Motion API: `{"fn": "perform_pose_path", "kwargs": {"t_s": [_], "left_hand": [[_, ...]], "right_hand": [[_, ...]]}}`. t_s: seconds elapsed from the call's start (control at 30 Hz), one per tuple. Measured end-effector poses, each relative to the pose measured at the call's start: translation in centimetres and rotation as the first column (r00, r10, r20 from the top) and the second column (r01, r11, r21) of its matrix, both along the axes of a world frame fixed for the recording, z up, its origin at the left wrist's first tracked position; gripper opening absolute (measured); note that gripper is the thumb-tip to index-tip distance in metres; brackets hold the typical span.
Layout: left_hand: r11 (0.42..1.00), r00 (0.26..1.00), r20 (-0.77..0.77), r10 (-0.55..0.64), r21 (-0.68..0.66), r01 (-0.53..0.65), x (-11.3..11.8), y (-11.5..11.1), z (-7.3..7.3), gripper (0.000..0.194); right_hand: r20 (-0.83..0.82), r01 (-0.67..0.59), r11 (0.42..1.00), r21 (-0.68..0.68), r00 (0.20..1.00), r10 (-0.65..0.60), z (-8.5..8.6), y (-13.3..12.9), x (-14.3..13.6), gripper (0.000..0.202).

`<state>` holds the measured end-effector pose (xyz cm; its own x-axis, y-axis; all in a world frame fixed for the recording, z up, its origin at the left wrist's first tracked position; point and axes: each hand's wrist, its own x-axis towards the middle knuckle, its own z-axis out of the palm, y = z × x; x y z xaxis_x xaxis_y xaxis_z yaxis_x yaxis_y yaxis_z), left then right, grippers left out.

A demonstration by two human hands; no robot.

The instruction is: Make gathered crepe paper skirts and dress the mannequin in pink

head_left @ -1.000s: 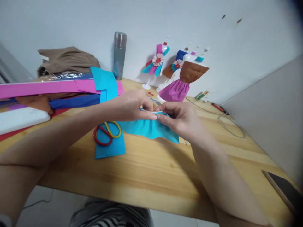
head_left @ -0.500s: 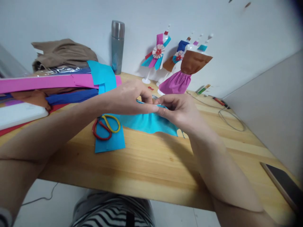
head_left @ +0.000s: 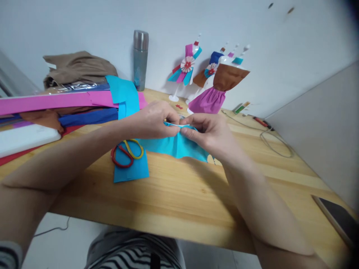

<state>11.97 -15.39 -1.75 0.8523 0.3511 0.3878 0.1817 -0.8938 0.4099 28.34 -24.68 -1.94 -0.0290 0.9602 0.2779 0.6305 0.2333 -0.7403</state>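
Observation:
A turquoise piece of cloth [head_left: 176, 145], gathered into folds along its upper edge, hangs between my two hands above the table. My left hand [head_left: 158, 119] pinches that edge from the left. From the right, my right hand [head_left: 211, 130] grips the same edge between thumb and forefinger, its fingertips close to the left ones. A narrow pale strip shows along the top of the folds; what it is I cannot tell. Scissors [head_left: 127, 154] with one red and one yellow handle lie on a flat blue piece of cloth [head_left: 131, 170], left of my hands. Their blades are hidden.
Small dress forms [head_left: 220, 84] in coloured cloth stand at the back. A metal flask [head_left: 140, 61] is by the wall, beside stacked fabrics [head_left: 78, 101] on the left. A phone [head_left: 336, 218] lies at the right edge, a cable [head_left: 276, 145] behind it.
My fingertips have shifted slightly along the gathered edge, and the pale strip on top shows more. The whole view has tilted a little; the other things have stayed in place.

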Motion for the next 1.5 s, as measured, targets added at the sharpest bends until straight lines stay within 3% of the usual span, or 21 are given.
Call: {"fn": "perform_pose_path", "kwargs": {"t_s": [0.23, 0.43, 0.77, 1.0, 1.17, 1.33, 1.5], "left_hand": [[0.989, 0.998, 0.041, 0.038, 0.142, -0.044, -0.1, -0.1, -0.1, 0.021], [0.988, 0.997, -0.007, 0.073, 0.136, -0.071, -0.2, -0.2, 0.2, 0.022], [0.987, 0.992, 0.098, 0.082, 0.127, -0.094, -0.3, 0.1, -0.1, 0.025], [0.996, 0.993, 0.083, 0.079, 0.022, -0.081, -0.4, 0.1, 0.2, 0.024], [0.996, 0.993, 0.084, 0.081, 0.019, -0.083, -0.3, 0.0, 0.3, 0.028], [0.996, 0.994, 0.068, 0.083, 0.032, -0.086, -0.3, 0.1, 0.4, 0.025], [0.997, 0.993, 0.097, 0.068, 0.038, -0.072, -0.2, 0.1, 0.2, 0.023]], "right_hand": [[0.113, 0.117, 0.986, 0.115, 0.985, -0.130, -0.3, -0.3, -0.5, 0.015], [0.223, 0.162, 0.959, 0.232, 0.951, -0.214, -0.7, -0.5, -0.8, 0.019], [0.348, 0.261, 0.897, 0.358, 0.854, -0.387, -1.2, -0.1, -0.7, 0.030], [0.279, 0.141, 0.914, 0.380, 0.925, -0.258, -0.4, -0.4, -0.2, 0.004], [0.267, 0.138, 0.923, 0.359, 0.933, -0.243, 0.1, -0.5, 0.1, 0.007], [0.183, 0.083, 0.968, 0.236, 0.975, -0.128, 0.2, -0.4, 0.2, 0.014], [0.181, 0.102, 0.973, 0.207, 0.973, -0.140, 0.1, -0.3, 0.2, 0.016]]}}
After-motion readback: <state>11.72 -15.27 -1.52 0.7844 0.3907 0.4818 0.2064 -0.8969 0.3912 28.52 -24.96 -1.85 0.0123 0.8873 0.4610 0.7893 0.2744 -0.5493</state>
